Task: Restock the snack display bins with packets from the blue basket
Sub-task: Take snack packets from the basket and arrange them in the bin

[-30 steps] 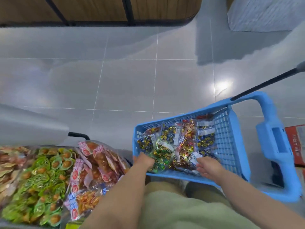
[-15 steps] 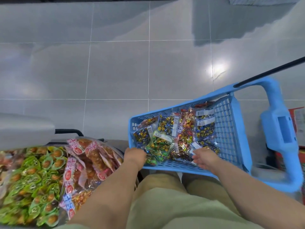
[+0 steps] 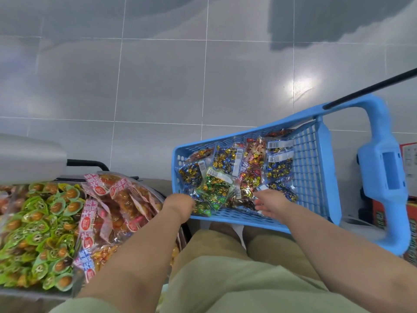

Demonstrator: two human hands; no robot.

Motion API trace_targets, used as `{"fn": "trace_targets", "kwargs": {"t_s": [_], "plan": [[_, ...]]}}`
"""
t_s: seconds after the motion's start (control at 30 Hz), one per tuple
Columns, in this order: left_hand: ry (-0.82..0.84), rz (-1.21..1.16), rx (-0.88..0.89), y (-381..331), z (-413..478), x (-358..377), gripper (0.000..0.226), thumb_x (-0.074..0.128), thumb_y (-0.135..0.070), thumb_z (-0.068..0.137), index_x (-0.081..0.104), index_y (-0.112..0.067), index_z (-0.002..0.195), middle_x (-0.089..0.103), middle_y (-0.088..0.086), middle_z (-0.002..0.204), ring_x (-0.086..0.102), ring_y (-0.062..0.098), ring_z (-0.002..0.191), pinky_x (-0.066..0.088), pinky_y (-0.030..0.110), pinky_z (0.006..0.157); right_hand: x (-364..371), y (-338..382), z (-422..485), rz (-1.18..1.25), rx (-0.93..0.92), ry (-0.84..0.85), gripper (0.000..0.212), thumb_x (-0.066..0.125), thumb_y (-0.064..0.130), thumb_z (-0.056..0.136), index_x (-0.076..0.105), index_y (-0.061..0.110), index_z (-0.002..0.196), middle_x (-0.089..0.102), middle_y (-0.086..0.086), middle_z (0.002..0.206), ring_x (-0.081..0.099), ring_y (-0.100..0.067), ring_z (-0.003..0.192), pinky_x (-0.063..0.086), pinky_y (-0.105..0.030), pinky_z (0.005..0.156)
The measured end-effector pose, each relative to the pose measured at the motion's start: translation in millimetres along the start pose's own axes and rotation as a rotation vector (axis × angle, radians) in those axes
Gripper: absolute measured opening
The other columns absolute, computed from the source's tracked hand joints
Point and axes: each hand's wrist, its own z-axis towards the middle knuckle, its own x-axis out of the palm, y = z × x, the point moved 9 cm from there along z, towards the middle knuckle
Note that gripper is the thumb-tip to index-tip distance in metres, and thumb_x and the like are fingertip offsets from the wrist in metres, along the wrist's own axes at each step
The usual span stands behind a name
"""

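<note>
Packets (image 3: 237, 175) sit piled in the blue basket (image 3: 316, 177), right in front of you. Right hand (image 3: 272, 203) rests loose and spread on them; left hand (image 3: 179, 204) (dug in, grip unclear) is nearest the green packet (image 3: 216, 190).

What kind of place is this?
Probably a shop's snack section: a blue basket holding sealed, barcoded candy packets, display bins heaped with wrapped snacks on the left, and a glossy tiled floor.
</note>
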Motion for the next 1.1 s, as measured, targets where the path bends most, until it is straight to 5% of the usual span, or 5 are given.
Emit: {"fn": "trace_targets", "kwargs": {"t_s": [0.23, 0.5, 0.73, 0.93, 1.1], "plan": [[-0.313, -1.066, 0.132, -14, -13, -57, 0.027, 0.047, -0.025, 0.1, 0.05, -0.023, 0.073, 0.049, -0.011, 0.066, 0.046, 0.008, 0.064, 0.037, 0.023, 0.059, 17, 10, -3, 0.099, -0.204, 0.141, 0.032, 0.066, 0.033, 0.086, 0.054, 0.024, 0.114, 0.057, 0.0, 0.117, 0.053, -0.017, 0.108, 0.043, -0.033, 0.095], [0.081, -1.868, 0.066, -63, 17, -60, 0.019, 0.055, -0.036, 0.096, 0.066, -0.021, 0.099, 0.055, -0.011, 0.116, 0.064, 0.02, 0.102, 0.057, 0.033, 0.085, 25, 29, -5, 0.57, -0.218, 0.351, 0.044, 0.075, 0.023, 0.07, 0.054, 0.013, 0.107, 0.071, -0.007, 0.096, 0.069, -0.019, 0.086, 0.054, -0.037, 0.083], [-0.171, -1.242, -0.447, -9, 53, -10, 0.064, 0.067, -0.035, 0.087, 0.038, -0.007, 0.138, 0.045, 0.014, 0.137, 0.05, 0.03, 0.115, 0.045, 0.039, 0.097, -20, 9, 21, 0.854, -0.136, 0.146, 0.022, 0.065, 0.022, 0.087, 0.059, 0.011, 0.105, 0.071, 0.001, 0.074, 0.068, -0.012, 0.066, 0.058, -0.029, 0.066], [-0.164, -1.106, -0.443, -17, 64, 6, 0.067, 0.067, -0.041, 0.087, 0.038, -0.008, 0.138, 0.05, 0.012, 0.136, 0.048, 0.032, 0.123, 0.041, 0.039, 0.094, -28, -11, 25, 0.815, -0.112, 0.133, 0.03, 0.064, 0.019, 0.087, 0.06, 0.006, 0.115, 0.072, -0.008, 0.094, 0.069, -0.021, 0.085, 0.056, -0.037, 0.079], [-0.22, -1.279, -0.281, -31, 58, -8, 0.046, 0.07, -0.036, 0.085, 0.047, -0.014, 0.118, 0.055, 0.01, 0.122, 0.054, 0.018, 0.094, 0.041, 0.029, 0.076, -19, -21, 19, 0.676, -0.079, 0.196, 0.021, 0.066, 0.025, 0.084, 0.064, 0.008, 0.097, 0.068, 0.0, 0.064, 0.065, -0.013, 0.053, 0.055, -0.033, 0.057]]}}
